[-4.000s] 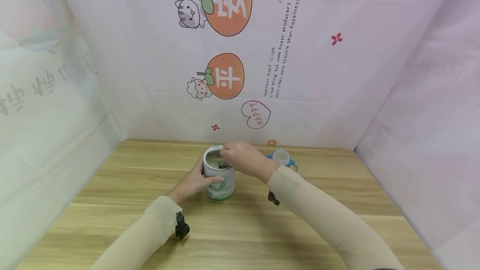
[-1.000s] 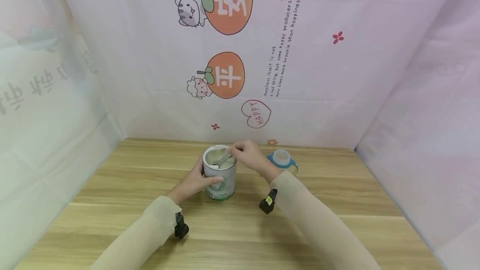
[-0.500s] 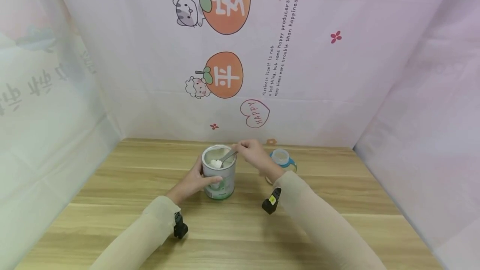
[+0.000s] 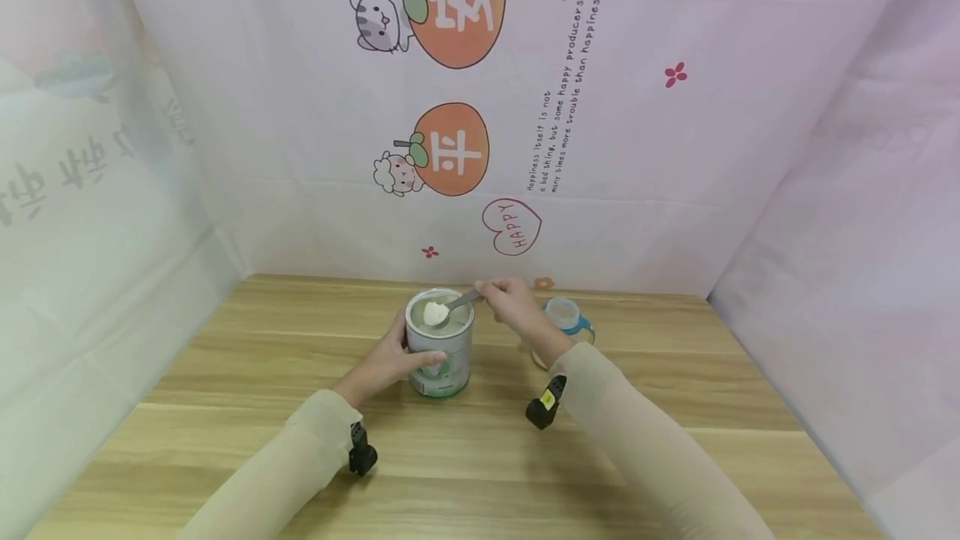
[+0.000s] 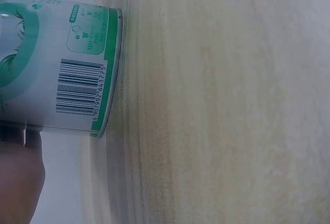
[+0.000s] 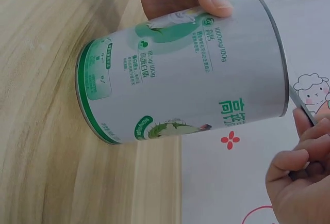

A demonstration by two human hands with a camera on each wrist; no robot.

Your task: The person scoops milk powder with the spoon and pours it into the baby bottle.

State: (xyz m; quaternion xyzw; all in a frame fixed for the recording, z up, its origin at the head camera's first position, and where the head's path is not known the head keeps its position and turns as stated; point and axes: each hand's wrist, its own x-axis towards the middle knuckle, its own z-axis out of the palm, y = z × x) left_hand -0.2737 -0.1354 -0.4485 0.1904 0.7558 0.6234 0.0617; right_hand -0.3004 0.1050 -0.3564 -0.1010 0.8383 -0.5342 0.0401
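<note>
A white and green tin can [image 4: 450, 357] of powder stands upright and uncovered on the table. My left hand [image 4: 386, 365] grips it round the left side, thumb across the front; the other fingers are mostly hidden behind it. Just right of the rim, my right hand [image 4: 513, 307] pinches the handle of a metal spoon [image 4: 463, 300]. Its bowl carries a heaped mound of white powder [image 4: 435, 313] over the can's mouth. In the right wrist view the can's label [image 6: 175, 74] faces the camera, and the spoon handle [image 6: 301, 102] shows past the rim between curled fingers.
A clear cup [image 4: 562, 313] with a blue band and handle stands right of the can, partly behind my right wrist. The wooden table [image 4: 420, 473] ends at a printed cloth backdrop [image 4: 615, 232], with cloth on both sides too.
The right hand was down at the can's mouth with the spoon inside; it has since lifted the spoon, now heaped with powder, up and slightly right. The left hand and can stay put.
</note>
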